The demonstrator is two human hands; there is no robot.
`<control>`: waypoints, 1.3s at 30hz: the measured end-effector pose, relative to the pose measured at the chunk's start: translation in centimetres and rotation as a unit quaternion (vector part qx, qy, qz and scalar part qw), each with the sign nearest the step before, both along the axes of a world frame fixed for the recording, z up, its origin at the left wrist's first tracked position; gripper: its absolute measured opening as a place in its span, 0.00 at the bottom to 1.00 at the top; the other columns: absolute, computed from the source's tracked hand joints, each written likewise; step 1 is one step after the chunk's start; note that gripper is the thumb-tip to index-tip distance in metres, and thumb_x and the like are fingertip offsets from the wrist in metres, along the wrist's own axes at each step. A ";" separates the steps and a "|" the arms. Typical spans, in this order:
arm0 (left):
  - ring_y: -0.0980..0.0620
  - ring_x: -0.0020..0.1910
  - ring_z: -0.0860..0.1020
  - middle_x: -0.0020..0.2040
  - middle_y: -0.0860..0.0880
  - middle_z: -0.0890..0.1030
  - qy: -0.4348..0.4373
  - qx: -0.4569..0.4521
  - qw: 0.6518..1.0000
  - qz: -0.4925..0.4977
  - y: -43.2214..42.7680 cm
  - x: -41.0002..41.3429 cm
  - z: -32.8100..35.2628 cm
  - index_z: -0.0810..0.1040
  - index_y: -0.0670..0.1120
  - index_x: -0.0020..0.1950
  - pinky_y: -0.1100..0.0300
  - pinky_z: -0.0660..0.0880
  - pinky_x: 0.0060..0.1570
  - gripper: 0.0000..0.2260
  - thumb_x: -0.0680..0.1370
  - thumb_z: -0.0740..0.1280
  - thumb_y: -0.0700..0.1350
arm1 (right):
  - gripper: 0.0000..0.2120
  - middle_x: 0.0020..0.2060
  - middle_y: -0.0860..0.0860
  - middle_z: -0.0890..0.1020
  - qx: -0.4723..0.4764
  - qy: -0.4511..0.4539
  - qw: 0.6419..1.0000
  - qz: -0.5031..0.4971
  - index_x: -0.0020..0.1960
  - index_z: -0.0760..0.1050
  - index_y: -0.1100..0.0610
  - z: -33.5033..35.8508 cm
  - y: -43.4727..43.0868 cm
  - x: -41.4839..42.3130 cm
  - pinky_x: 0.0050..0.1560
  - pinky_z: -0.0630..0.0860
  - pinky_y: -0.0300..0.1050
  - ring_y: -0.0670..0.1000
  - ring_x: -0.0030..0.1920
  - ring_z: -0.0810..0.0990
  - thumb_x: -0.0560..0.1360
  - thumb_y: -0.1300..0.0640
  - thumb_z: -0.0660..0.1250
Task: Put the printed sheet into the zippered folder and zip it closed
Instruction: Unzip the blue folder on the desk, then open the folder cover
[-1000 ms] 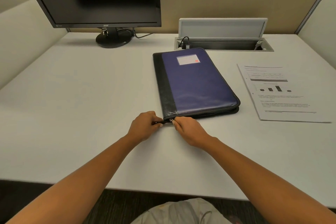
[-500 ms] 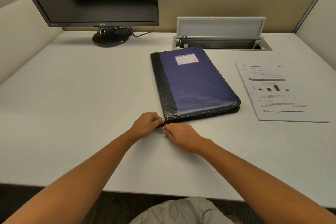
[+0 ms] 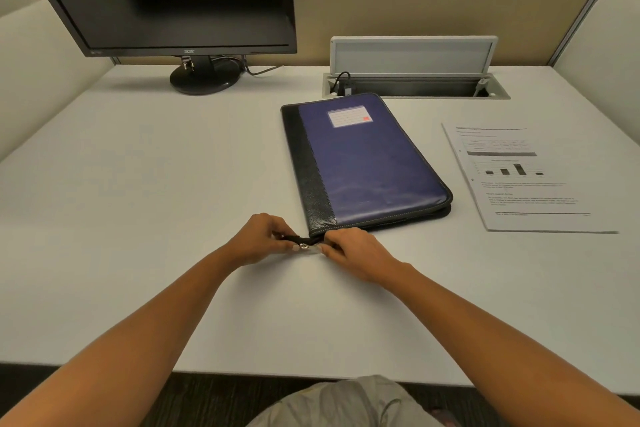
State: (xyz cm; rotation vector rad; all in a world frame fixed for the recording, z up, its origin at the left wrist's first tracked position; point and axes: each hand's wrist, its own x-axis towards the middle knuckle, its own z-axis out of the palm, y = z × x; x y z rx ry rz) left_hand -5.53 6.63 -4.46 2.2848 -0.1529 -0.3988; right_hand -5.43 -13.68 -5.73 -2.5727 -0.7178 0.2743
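Fingers of the left hand (image 3: 258,241) pinch the black zipper tail (image 3: 294,238) sticking out from the near left corner of the zippered folder (image 3: 367,163). The right hand (image 3: 353,253), fingers curled, seems to pinch the metal pull (image 3: 304,246) just beside it. The folder lies flat on the desk (image 3: 138,184), cover down. The printed sheet (image 3: 519,180) lies apart on its right, so unzipping, loading and zipping all remain.
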 end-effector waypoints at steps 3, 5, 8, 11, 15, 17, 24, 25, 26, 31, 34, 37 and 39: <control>0.54 0.40 0.73 0.36 0.54 0.78 -0.008 0.013 1.000 -0.007 0.0 0.1 0.1 0.84 0.45 0.44 0.65 0.68 0.41 0.04 0.70 0.73 0.39 | 0.12 0.34 0.52 0.74 0.022 -0.001 1.000 -0.014 0.38 0.68 0.57 -0.2 -0.4 0.0 0.36 0.63 0.44 0.54 0.37 0.71 0.78 0.52 0.59; 0.55 0.39 0.73 0.36 0.55 0.77 -0.012 0.026 1.000 -0.008 0.2 0.2 0.2 0.83 0.46 0.43 0.64 0.68 0.41 0.04 0.70 0.73 0.40 | 0.12 0.30 0.51 0.72 0.049 -0.007 0.998 -0.031 0.37 0.65 0.56 -0.2 -0.8 -0.1 0.33 0.62 0.44 0.52 0.34 0.69 0.78 0.52 0.59; 0.57 0.38 0.72 0.36 0.54 0.77 -0.015 0.048 0.999 -0.014 1.1 0.4 0.5 0.83 0.47 0.44 0.67 0.67 0.39 0.04 0.70 0.73 0.40 | 0.14 0.26 0.48 0.68 0.087 -0.048 0.992 -0.073 0.35 0.64 0.55 0.0 -1.7 -0.2 0.29 0.59 0.38 0.52 0.30 0.68 0.78 0.53 0.60; 0.56 0.39 0.73 0.38 0.52 0.79 0.000 0.074 0.997 -0.009 2.2 0.5 1.2 0.81 0.52 0.39 0.68 0.67 0.37 0.06 0.71 0.73 0.41 | 0.14 0.26 0.48 0.68 0.115 -0.116 0.974 -0.158 0.34 0.64 0.55 0.1 -2.6 -0.1 0.27 0.58 0.39 0.51 0.29 0.66 0.77 0.54 0.60; 0.55 0.39 0.74 0.38 0.52 0.80 0.036 0.115 0.993 0.006 3.1 0.9 2.8 0.83 0.49 0.43 0.67 0.68 0.36 0.06 0.72 0.70 0.39 | 0.11 0.32 0.52 0.73 0.182 -0.173 0.929 -0.272 0.36 0.69 0.58 0.6 -3.7 0.7 0.31 0.64 0.40 0.50 0.35 0.70 0.76 0.57 0.62; 0.54 0.39 0.74 0.37 0.54 0.79 0.028 0.129 0.991 0.023 2.7 1.4 3.7 0.82 0.50 0.41 0.65 0.70 0.37 0.08 0.72 0.67 0.37 | 0.06 0.41 0.55 0.76 0.196 -0.174 0.909 -0.325 0.43 0.73 0.60 0.8 -4.3 1.2 0.40 0.72 0.46 0.52 0.44 0.73 0.75 0.58 0.64; 0.47 0.53 0.77 0.55 0.45 0.80 -0.168 0.125 0.974 0.082 -2.7 2.0 3.1 0.80 0.43 0.53 0.55 0.72 0.54 0.09 0.77 0.63 0.41 | 0.23 0.66 0.59 0.68 0.112 -0.057 0.887 -0.444 0.65 0.66 0.61 0.9 -5.9 2.3 0.64 0.67 0.55 0.59 0.67 0.64 0.73 0.54 0.66; 0.47 0.55 0.76 0.56 0.46 0.79 -0.180 0.134 0.973 0.055 -3.6 1.9 2.8 0.79 0.43 0.55 0.55 0.72 0.55 0.10 0.77 0.64 0.43 | 0.24 0.66 0.60 0.67 0.122 -0.042 0.885 -0.447 0.66 0.65 0.62 1.0 -5.9 2.4 0.64 0.67 0.55 0.59 0.67 0.64 0.73 0.55 0.66; 0.48 0.57 0.75 0.57 0.46 0.78 -0.186 0.142 0.972 0.032 -4.3 1.9 2.5 0.78 0.43 0.57 0.57 0.71 0.55 0.12 0.77 0.64 0.45 | 0.25 0.66 0.60 0.68 0.131 -0.035 0.884 -0.448 0.66 0.64 0.63 1.1 -5.9 2.4 0.64 0.67 0.54 0.59 0.67 0.64 0.73 0.55 0.66; 0.48 0.71 0.63 0.71 0.46 0.67 -0.157 0.176 0.971 -0.025 -6.1 1.9 1.4 0.67 0.45 0.69 0.56 0.62 0.68 0.25 0.76 0.65 0.53 | 0.23 0.64 0.61 0.70 0.162 -0.009 0.855 -0.493 0.65 0.65 0.65 1.9 -6.3 2.7 0.62 0.66 0.50 0.60 0.64 0.65 0.73 0.59 0.65; 0.44 0.76 0.49 0.77 0.47 0.53 -0.106 0.259 0.959 -0.054 -6.8 1.8 0.8 0.55 0.47 0.75 0.46 0.49 0.74 0.34 0.75 0.63 0.60 | 0.22 0.61 0.60 0.73 0.192 0.053 0.835 -0.513 0.64 0.65 0.63 2.2 -6.4 3.4 0.61 0.68 0.52 0.61 0.63 0.66 0.73 0.57 0.65; 0.41 0.76 0.45 0.78 0.47 0.48 -0.088 0.336 0.936 -0.064 -7.5 2.0 0.2 0.47 0.49 0.76 0.40 0.44 0.72 0.38 0.74 0.60 0.63 | 0.20 0.56 0.58 0.77 0.282 0.102 0.785 -0.543 0.62 0.67 0.61 2.5 -6.3 3.8 0.62 0.71 0.55 0.60 0.61 0.70 0.72 0.57 0.65; 0.40 0.76 0.45 0.78 0.46 0.48 -0.091 0.345 0.933 -0.050 -7.7 2.0 0.2 0.47 0.49 0.76 0.38 0.45 0.71 0.37 0.75 0.59 0.63 | 0.19 0.51 0.54 0.76 0.346 0.116 0.743 -0.561 0.61 0.68 0.60 2.8 -6.1 3.9 0.60 0.73 0.54 0.59 0.60 0.71 0.72 0.57 0.65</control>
